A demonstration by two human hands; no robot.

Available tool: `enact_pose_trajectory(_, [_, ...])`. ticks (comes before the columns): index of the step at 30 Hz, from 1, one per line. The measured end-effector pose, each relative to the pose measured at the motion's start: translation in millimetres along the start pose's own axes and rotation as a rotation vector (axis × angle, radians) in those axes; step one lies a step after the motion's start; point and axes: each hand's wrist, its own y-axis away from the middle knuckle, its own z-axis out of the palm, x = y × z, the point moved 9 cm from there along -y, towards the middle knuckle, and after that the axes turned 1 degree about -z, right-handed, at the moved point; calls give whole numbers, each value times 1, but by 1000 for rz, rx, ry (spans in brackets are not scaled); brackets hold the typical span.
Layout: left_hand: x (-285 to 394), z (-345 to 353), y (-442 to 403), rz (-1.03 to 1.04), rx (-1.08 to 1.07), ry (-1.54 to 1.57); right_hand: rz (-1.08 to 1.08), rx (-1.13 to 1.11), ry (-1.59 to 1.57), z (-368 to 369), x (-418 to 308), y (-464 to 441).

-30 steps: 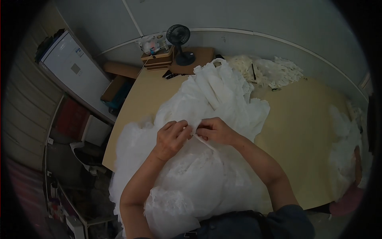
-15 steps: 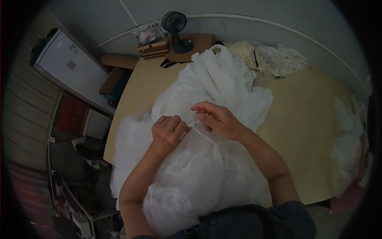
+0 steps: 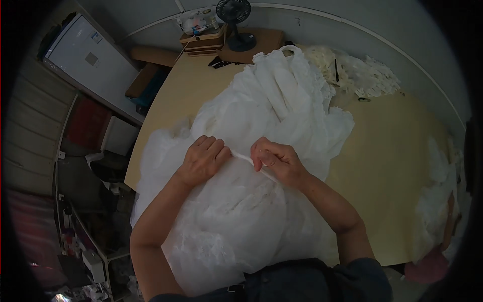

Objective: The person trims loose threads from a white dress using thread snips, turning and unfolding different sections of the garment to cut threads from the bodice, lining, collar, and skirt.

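Observation:
A large heap of sheer white fabric [image 3: 236,116] with frilled edges covers the middle of the table and reaches down to my body. My left hand [image 3: 204,158] is closed on a narrow white strip [image 3: 242,157] of this fabric. To its right, my right hand [image 3: 276,160] pinches the same strip with curled fingers. Between the two hands a short length of the strip runs fairly straight. Below them lies bunched, lacy cloth.
A black fan [image 3: 234,15] and wooden boxes [image 3: 204,45] stand at the back of the table [image 3: 387,176]. Off-white pieces [image 3: 372,75] lie at the back right. At the right edge are more white fabric [image 3: 435,201] and part of another person's arm [image 3: 449,221].
My right hand, spread half a second ago, has closed on the strip. My hands are farther apart, with my left hand moved left, and the strip is stretched between them. The view has shifted slightly.

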Motion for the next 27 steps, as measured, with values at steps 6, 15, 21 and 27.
enact_pose_trajectory(6, [-74,52,94,-212,-144,-101,72,-52,606,-55,58,111])
enact_pose_trajectory(15, [-65,33,42,-984,76,1419,-58,109,85,-22,-1,68])
enact_pose_trajectory(21, [-86,69,44,-1217,157,1172,126,-78,449,10,18,41])
enact_pose_trajectory(27, [-142,157,171,-1740,516,1173,491,256,217,-65,111,163])
